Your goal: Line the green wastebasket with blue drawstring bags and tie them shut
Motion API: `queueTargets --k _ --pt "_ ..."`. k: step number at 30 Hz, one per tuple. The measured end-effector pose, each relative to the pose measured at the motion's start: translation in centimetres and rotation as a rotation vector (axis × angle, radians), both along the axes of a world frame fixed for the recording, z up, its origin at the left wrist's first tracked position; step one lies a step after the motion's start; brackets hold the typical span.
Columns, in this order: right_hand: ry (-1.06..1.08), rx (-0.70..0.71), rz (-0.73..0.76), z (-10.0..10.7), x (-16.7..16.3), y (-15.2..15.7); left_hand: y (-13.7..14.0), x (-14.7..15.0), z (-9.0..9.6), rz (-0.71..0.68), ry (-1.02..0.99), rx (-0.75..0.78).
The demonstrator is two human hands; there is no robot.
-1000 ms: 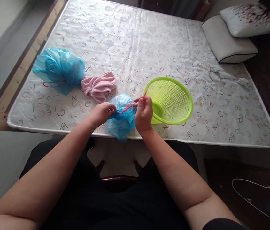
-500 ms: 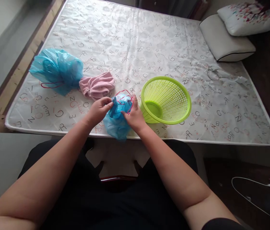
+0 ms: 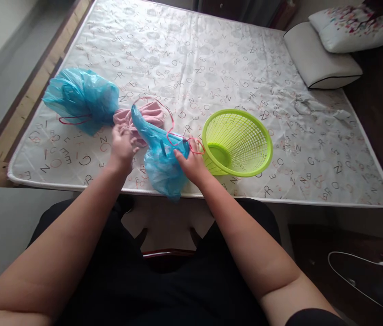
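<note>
My right hand (image 3: 193, 162) grips the top edge of a blue plastic bag (image 3: 166, 170) at the mattress's near edge. A red drawstring (image 3: 172, 121) loops loosely from the bag's mouth, and one corner of the bag stretches up to the left. Clear of this bag, my left hand (image 3: 122, 147) is open with its fingers apart, somewhat blurred. Just beyond it lies a crumpled pink cloth (image 3: 152, 113), partly covered by the bag. A lime-green plastic basket (image 3: 237, 144) stands right of my right hand, its wide mouth tilted toward me.
Another blue plastic bag (image 3: 82, 97), puffed up and with a red string, lies at the left on the letter-patterned mattress (image 3: 218, 77). Two pillows (image 3: 323, 59) are stacked at the far right. A white cable (image 3: 354, 285) hangs at the lower right.
My left hand has let go of the bag and moved left. The bag's mouth now spreads up over the pink cloth, its red string stretched out. My right hand has kept its hold.
</note>
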State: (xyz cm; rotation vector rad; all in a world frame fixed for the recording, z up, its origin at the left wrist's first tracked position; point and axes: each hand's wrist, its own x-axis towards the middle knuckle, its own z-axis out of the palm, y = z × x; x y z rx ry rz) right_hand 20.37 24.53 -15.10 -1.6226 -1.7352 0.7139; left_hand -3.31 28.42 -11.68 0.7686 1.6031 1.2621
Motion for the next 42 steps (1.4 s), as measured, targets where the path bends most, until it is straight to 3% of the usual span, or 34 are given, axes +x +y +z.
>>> queueTargets --k 2,5,10,13,17,21,23,25,28,30,32,34,38,40,42 --pt "0.054 -0.063 0.022 0.3 -0.2 -0.1 -0.5 0.8 -1.1 -0.144 0.093 -0.145" --pt "0.230 -0.041 0.119 0.7 -0.3 -0.1 -1.4 1.6 -2.3 -0.304 0.248 -0.157" --pt "0.474 0.052 0.228 1.5 -0.6 -0.4 -2.2 2.1 -2.2 -0.414 0.305 -0.097" --pt "0.524 0.080 0.256 2.4 -0.5 -0.7 -1.8 2.2 -1.8 -0.345 0.210 -0.083" --pt "0.372 0.142 0.089 2.3 0.4 -0.2 -0.6 1.7 -1.1 -0.122 0.069 -0.019" --pt "0.044 -0.184 0.105 0.9 0.6 0.0 0.2 1.0 -0.5 -0.047 -0.064 0.010" --pt "-0.087 -0.218 0.114 1.3 0.2 -0.6 0.2 1.1 -0.4 -0.068 -0.119 -0.013" --pt "-0.118 -0.069 0.132 2.7 -0.3 -1.6 -0.1 1.5 -0.2 -0.133 -0.116 -0.036" --pt "-0.049 0.182 0.289 5.1 -0.7 -2.7 -1.0 2.4 0.2 -0.268 -0.042 -0.023" --pt "0.037 0.239 0.407 5.7 -0.7 -2.8 -1.6 2.9 0.8 -0.341 -0.036 -0.003" --pt "0.126 0.180 0.485 5.1 -0.7 -2.4 -2.0 3.1 1.6 -0.388 -0.082 0.012" --pt "0.152 0.012 0.534 3.6 -0.7 -1.9 -2.2 3.1 2.3 -0.393 -0.131 0.039" --pt "0.011 -0.292 0.556 1.1 -0.7 -1.6 -1.9 2.8 3.0 -0.359 -0.132 0.110" --pt "-0.096 -0.271 0.475 0.8 -0.7 -1.8 -2.0 2.8 3.0 -0.370 -0.141 0.110" --pt "-0.192 -0.156 0.377 0.9 -0.9 -1.8 -2.3 2.9 3.1 -0.423 -0.194 0.059"
